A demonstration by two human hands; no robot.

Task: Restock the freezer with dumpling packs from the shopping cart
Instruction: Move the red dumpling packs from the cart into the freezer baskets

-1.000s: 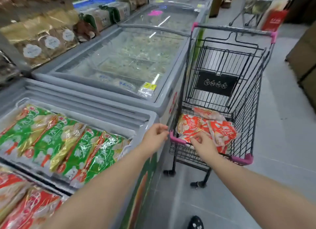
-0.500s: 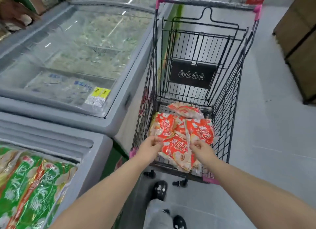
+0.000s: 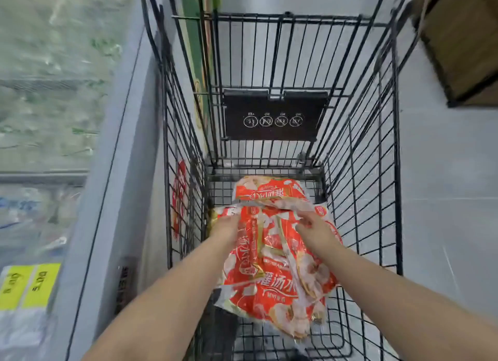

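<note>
Both my arms reach down into the black wire shopping cart (image 3: 358, 188). Red and white dumpling packs (image 3: 272, 274) lie stacked on its floor. My left hand (image 3: 226, 227) grips the left side of the stack near its top. My right hand (image 3: 316, 232) grips the right side. The packs look partly lifted between my hands. Behind my hands, another red dumpling pack (image 3: 266, 189) rests on the cart floor. The freezer (image 3: 116, 172) stands directly left of the cart, with its glass lid (image 3: 48, 86) shut.
A black warning plate (image 3: 273, 117) hangs on the cart's far wall. Yellow price labels (image 3: 29, 285) sit on the freezer glass at lower left. A brown cardboard box (image 3: 466, 43) stands on the grey tiled floor (image 3: 447, 199) at upper right.
The camera has moved closer over the cart. Both hands went from the cart's near rim down onto the red packs and closed on them. The open freezer section has left the view.
</note>
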